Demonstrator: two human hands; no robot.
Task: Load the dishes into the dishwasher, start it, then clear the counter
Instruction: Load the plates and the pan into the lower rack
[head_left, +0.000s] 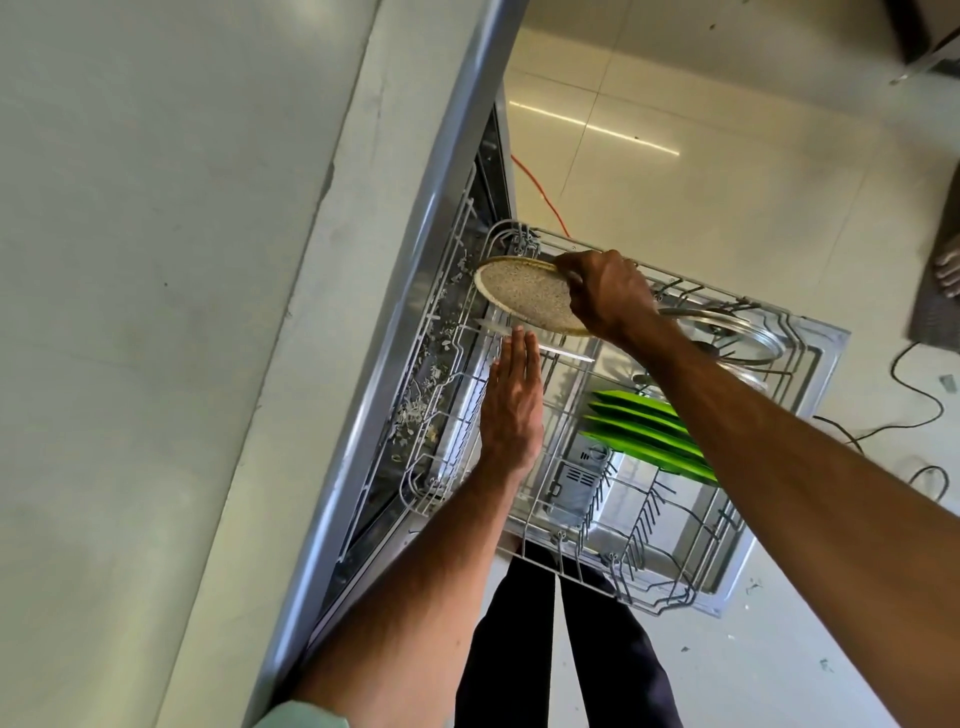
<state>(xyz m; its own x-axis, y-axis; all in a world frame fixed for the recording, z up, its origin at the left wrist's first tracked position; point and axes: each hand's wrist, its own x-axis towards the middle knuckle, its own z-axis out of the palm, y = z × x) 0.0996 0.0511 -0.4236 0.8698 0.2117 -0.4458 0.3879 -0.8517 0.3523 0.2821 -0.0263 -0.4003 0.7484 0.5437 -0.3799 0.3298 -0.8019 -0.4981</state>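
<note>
While leaning over the pulled-out rack (560, 538), grips the speckled plate (524, 296) by its right rim with the right hand (605, 296), fingers curled tight on the edge. Holds it tilted above the rack's far left corner, just off the wires. Holds the left hand (511, 405) flat just nearer, fingers straight and pressed together, clutching nothing, over the rack's left side. Cannot tell whether touching the thin white plate (563, 351) standing edge-on by the fingertips. Crowding the middle right: green plates (644, 436), slotted upright in a row. Lying at the far right, partly hidden by the right arm: glass lid (737, 338). Strewn along the left sill of the dishwasher (727, 566): food scraps (431, 384). Running up the left: grey counter (156, 312). Trailing over the floor (727, 182) far off: orange cord (540, 192); at right, black cables (914, 415).
</note>
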